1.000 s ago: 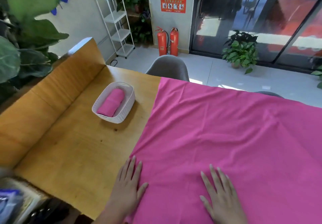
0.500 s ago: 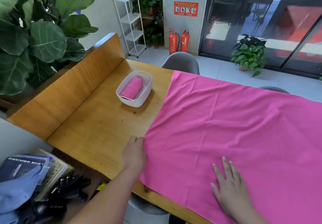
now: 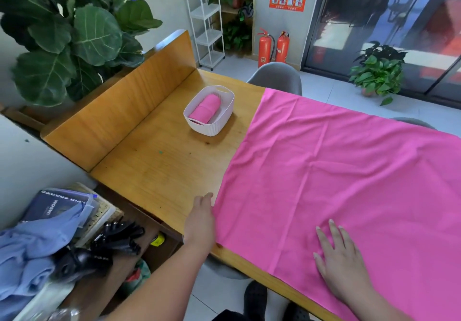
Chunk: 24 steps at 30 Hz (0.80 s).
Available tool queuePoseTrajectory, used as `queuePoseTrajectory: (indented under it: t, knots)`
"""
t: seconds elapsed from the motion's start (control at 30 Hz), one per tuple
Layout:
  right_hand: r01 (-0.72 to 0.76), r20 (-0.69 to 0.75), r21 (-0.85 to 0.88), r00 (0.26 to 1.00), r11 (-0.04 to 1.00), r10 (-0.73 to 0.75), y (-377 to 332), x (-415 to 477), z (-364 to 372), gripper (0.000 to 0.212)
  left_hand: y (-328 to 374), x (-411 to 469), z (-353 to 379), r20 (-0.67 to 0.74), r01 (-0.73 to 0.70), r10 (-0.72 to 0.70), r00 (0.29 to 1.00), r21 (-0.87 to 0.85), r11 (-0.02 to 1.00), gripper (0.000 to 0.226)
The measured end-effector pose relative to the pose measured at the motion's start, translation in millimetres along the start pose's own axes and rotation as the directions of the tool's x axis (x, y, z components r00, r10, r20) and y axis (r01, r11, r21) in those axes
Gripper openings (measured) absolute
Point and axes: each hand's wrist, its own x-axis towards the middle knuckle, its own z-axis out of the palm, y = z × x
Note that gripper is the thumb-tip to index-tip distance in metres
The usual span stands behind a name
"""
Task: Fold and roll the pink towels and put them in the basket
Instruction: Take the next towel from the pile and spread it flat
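A large pink towel (image 3: 336,171) lies spread flat over the right part of the wooden table (image 3: 159,171). My left hand (image 3: 200,221) is at the towel's left edge near the front corner, fingers curled under the cloth and thumb on top. My right hand (image 3: 339,258) rests flat on the towel near the front edge, fingers spread. A white ribbed basket (image 3: 212,127) stands on the bare wood to the far left of the towel. Inside the basket lies one rolled pink towel (image 3: 205,108).
A raised wooden panel (image 3: 119,111) borders the table's left side, with a big-leaved plant (image 3: 74,33) behind it. A side shelf at the lower left holds blue cloth (image 3: 27,253) and black items (image 3: 117,238). A grey chair (image 3: 277,77) stands past the far edge.
My left hand slid from lying flat on the front corner to the towel's left edge and curled onto it. My view pulled back and turned left. My right hand stayed flat.
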Motion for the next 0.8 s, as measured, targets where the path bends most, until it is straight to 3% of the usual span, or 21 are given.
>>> queuePoseTrajectory:
  t: [0.1,0.2,0.37,0.47,0.57,0.6,0.7,0.8]
  knots:
    - [0.011,0.028,0.024,1.0,1.0,-0.012,-4.1,0.1,-3.2,0.076,-17.0,7.0,-5.2,0.054,0.055,-0.056,0.997,0.029,0.998,0.032]
    - [0.013,0.014,0.036,1.0,0.999,-0.013,-4.7,-0.3,-5.4,0.076,-25.7,-0.1,-7.0,0.128,0.024,-0.039,0.991,0.116,0.993,0.025]
    - [0.011,0.052,0.058,0.999,0.998,-0.014,-5.8,-1.0,-8.8,0.076,-33.3,-9.9,-4.7,0.138,0.002,-0.026,0.99,0.173,0.985,0.013]
    - [0.008,0.05,0.07,0.999,0.998,-0.011,-6.9,-1.5,-13.9,0.075,-24.7,-11.9,-15.1,-0.034,0.094,-0.095,0.995,-0.022,0.995,0.023]
    - [0.008,0.051,0.068,0.999,0.998,-0.011,-8.8,-2.3,-17.3,0.075,-21.1,-15.3,-34.6,-0.291,0.191,-0.254,0.923,-0.227,0.955,0.013]
    - [0.006,0.055,0.07,0.998,0.998,-0.01,-9.0,-2.1,-18.0,0.074,-25.9,-16.0,-39.0,-0.279,0.223,-0.263,0.924,-0.167,0.96,0.013]
    - [-0.006,0.075,0.082,0.997,0.997,0.0,-10.0,-2.1,-18.8,0.074,-46.6,-18.3,-42.2,-0.037,0.338,-0.337,0.941,0.043,0.94,0.001]
    - [-0.026,0.112,0.088,0.994,0.996,0.016,-10.6,-0.3,-17.7,0.074,-54.3,-14.5,-45.4,-0.038,0.328,-0.326,0.945,0.044,0.944,0.007]
